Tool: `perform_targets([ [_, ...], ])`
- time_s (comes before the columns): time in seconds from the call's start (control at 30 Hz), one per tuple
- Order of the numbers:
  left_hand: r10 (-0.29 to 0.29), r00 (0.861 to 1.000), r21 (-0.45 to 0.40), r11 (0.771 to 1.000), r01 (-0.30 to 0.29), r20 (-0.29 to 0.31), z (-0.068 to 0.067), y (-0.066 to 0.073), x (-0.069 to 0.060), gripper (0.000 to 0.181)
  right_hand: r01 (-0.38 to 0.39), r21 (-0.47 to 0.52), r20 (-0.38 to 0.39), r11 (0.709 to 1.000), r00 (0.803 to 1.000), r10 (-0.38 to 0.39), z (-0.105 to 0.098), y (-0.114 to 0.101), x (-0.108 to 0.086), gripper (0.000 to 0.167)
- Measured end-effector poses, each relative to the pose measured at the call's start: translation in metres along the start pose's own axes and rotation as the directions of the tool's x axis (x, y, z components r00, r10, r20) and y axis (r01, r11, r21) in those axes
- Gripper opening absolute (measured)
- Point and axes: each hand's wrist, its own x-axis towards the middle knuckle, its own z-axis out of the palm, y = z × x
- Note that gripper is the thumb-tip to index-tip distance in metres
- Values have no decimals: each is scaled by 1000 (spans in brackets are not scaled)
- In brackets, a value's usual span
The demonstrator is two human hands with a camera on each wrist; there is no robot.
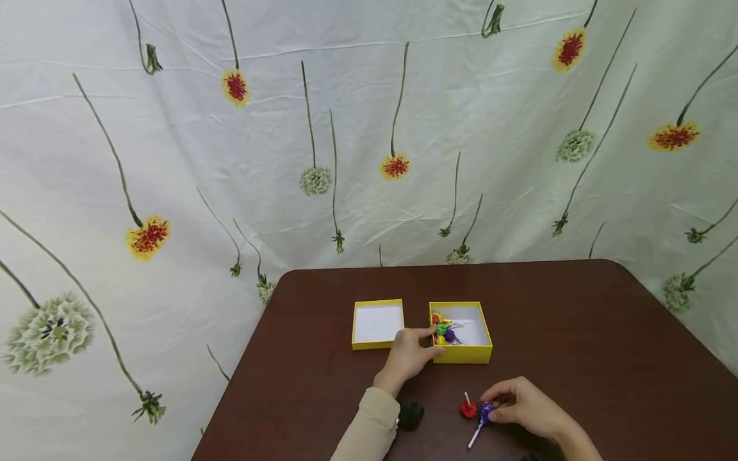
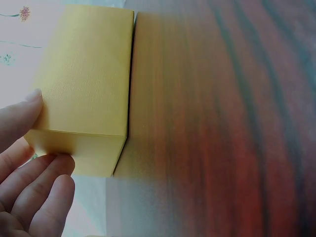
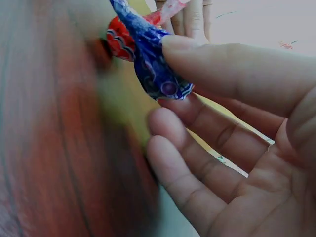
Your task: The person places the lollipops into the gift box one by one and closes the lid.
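My right hand (image 1: 533, 406) pinches a lollipop in a purple wrapper (image 1: 486, 412) between thumb and fingers, its white stick slanting down toward the near left. Just left of it a red-wrapped lollipop (image 1: 468, 408) is on the table, stick pointing up. In the right wrist view the purple wrapper (image 3: 158, 69) overlaps the red one (image 3: 118, 39). My left hand (image 1: 406, 355) holds the near left corner of a yellow box (image 1: 461, 355), thumb on the front wall (image 2: 84, 69) and fingers along the side. Several wrapped lollipops (image 1: 441, 329) lie inside at the left.
A shallow yellow tray-like lid (image 1: 371, 345) with a white inside lies left of the box. The dark brown table (image 1: 323, 384) reaches back to a hanging flower-patterned cloth (image 1: 357, 121). Under my left wrist is a black object (image 1: 411, 416).
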Motion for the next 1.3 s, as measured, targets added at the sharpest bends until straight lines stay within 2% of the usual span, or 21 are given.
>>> perform_targets([
  [0.3,-6,1000,9,1000,6,0,-1,1,3,50,-77,65,-43,995,996,80,-8,1,-3,37],
  [0.53,-25,1000,0,1000,25,6,0,1,1,50,-13,19,-132,1000,991,15,-11,-2,-8,35],
  [0.77,-35,999,-5,999,35,2,1,0,0,51,-37,50,-248,998,967,49,-14,-11,-6,42],
  [1.03,-30,1000,-4,1000,30,1,2,0,-1,51,-60,94,-388,994,917,92,-15,-20,1,37],
  [1.2,-26,1000,-4,1000,26,1,2,-1,-1,51,-11,6,-424,1000,906,12,-14,-28,9,35],
  [1.3,-20,1000,-4,1000,20,4,2,-2,-1,51,-21,-45,-432,999,902,0,-15,-35,15,38],
])
